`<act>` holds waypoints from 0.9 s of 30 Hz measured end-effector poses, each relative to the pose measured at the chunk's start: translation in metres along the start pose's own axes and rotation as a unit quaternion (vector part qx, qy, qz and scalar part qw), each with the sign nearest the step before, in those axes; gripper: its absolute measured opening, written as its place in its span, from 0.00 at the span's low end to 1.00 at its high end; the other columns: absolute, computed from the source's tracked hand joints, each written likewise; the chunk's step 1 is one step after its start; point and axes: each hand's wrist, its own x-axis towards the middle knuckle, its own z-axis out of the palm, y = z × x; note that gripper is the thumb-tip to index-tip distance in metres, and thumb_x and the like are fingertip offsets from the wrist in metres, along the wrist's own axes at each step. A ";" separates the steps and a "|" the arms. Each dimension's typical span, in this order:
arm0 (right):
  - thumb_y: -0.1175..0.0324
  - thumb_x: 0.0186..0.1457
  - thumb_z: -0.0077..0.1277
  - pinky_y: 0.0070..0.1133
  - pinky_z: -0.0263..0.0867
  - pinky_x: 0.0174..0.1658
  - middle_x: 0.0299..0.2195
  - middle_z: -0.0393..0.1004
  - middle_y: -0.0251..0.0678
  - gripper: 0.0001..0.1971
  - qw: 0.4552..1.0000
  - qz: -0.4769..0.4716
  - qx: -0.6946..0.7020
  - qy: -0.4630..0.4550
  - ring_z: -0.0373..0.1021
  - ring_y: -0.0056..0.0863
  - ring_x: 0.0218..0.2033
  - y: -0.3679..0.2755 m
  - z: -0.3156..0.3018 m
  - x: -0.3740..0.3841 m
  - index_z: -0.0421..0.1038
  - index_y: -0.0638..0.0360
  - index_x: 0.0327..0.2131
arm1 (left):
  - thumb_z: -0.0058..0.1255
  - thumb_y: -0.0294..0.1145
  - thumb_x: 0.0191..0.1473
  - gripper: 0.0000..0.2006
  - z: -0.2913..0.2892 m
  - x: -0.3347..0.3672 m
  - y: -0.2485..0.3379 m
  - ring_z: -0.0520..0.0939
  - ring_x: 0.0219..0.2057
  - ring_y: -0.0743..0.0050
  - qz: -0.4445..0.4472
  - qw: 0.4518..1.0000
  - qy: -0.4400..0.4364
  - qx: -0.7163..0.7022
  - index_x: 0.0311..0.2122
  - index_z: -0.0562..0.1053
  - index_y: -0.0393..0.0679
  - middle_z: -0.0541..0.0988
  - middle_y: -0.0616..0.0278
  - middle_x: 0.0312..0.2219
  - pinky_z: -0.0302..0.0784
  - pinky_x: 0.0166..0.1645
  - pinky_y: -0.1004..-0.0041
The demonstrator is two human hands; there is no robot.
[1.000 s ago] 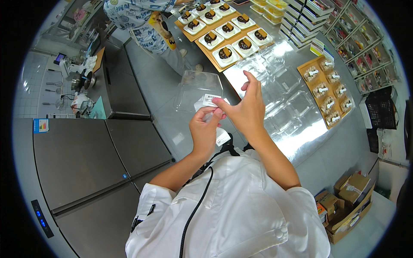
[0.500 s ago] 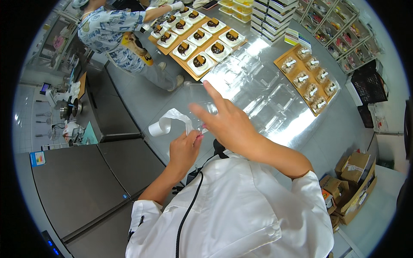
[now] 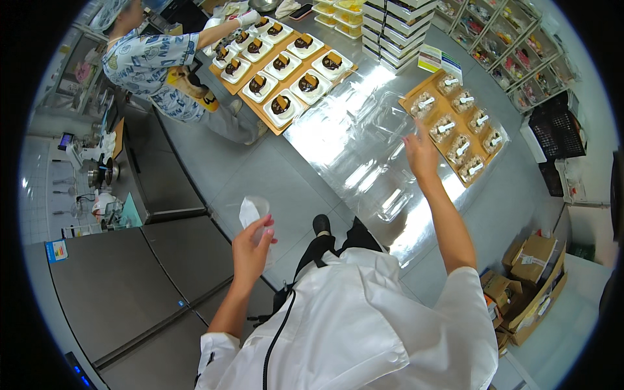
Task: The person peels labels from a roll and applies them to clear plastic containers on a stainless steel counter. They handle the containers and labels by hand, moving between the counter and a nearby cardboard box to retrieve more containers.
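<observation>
At the lower left, my left hand point(image 3: 252, 246) has its fingers closed around a white roll of labels point(image 3: 252, 209), held over the floor with a pale strip trailing below it. My right hand point(image 3: 424, 156) reaches over the table to the near left edge of a wooden tray point(image 3: 411, 102). Its index finger is stretched out and the thumb stands apart; nothing shows in it. On that tray are several clear dessert boxes point(image 3: 442, 128) with white strips on top. The fingertip is close to the nearest boxes; whether it touches one cannot be made out.
Clear plastic lids point(image 3: 394, 203) lie on the shiny steel table point(image 3: 325, 123). Wooden boards hold several chocolate-topped cakes point(image 3: 308, 83) on white plates. A co-worker point(image 3: 156, 71) stands at the far left. Stacked boxes point(image 3: 396, 36) rise at the back; cardboard boxes point(image 3: 534, 255) lie right.
My hands have separated. The right has swung right to the tray; the left has dropped slightly left with the roll. My view has shifted, and the cakes appear farther left.
</observation>
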 end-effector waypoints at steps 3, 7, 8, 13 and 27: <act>0.67 0.54 0.58 0.33 0.73 0.30 0.36 0.77 0.34 0.06 0.999 -0.024 -0.001 -0.040 0.76 0.36 0.32 0.026 0.052 -0.010 0.72 0.55 0.30 | 0.52 0.25 0.61 0.14 0.014 -0.023 -0.013 0.83 0.35 0.73 -0.040 0.999 0.009 -0.002 0.52 0.76 0.34 0.82 0.52 0.42 0.82 0.41 0.72; 0.64 0.55 0.58 0.32 0.71 0.27 0.30 0.74 0.30 0.07 0.999 -0.040 0.009 -0.021 0.75 0.34 0.28 0.033 0.089 -0.009 0.71 0.52 0.30 | 0.52 0.26 0.63 0.13 0.020 -0.064 -0.021 0.83 0.37 0.72 -0.076 0.996 0.048 -0.009 0.51 0.76 0.34 0.82 0.52 0.42 0.82 0.41 0.71; 0.64 0.55 0.58 0.32 0.71 0.27 0.30 0.74 0.30 0.07 0.999 -0.039 0.014 -0.025 0.75 0.35 0.27 0.034 0.095 -0.012 0.70 0.52 0.30 | 0.52 0.26 0.63 0.13 0.020 -0.073 -0.022 0.83 0.37 0.72 -0.080 0.995 0.058 -0.007 0.51 0.76 0.34 0.82 0.52 0.42 0.83 0.41 0.71; 0.59 0.56 0.58 0.31 0.72 0.26 0.34 0.78 0.31 0.10 0.998 -0.038 0.025 -0.034 0.76 0.37 0.27 0.033 0.099 -0.017 0.73 0.53 0.35 | 0.51 0.26 0.64 0.14 0.020 -0.108 -0.031 0.82 0.37 0.72 -0.113 0.990 0.074 -0.039 0.52 0.75 0.32 0.81 0.53 0.43 0.81 0.43 0.71; 0.67 0.57 0.56 0.31 0.67 0.28 0.22 0.75 0.39 0.08 0.914 0.296 0.276 -0.015 0.73 0.37 0.22 -0.056 -0.190 -0.325 0.72 0.58 0.28 | 0.50 0.20 0.60 0.21 0.141 -0.185 -0.003 0.85 0.33 0.66 -0.117 0.869 -0.480 -0.013 0.59 0.69 0.33 0.81 0.47 0.45 0.81 0.41 0.70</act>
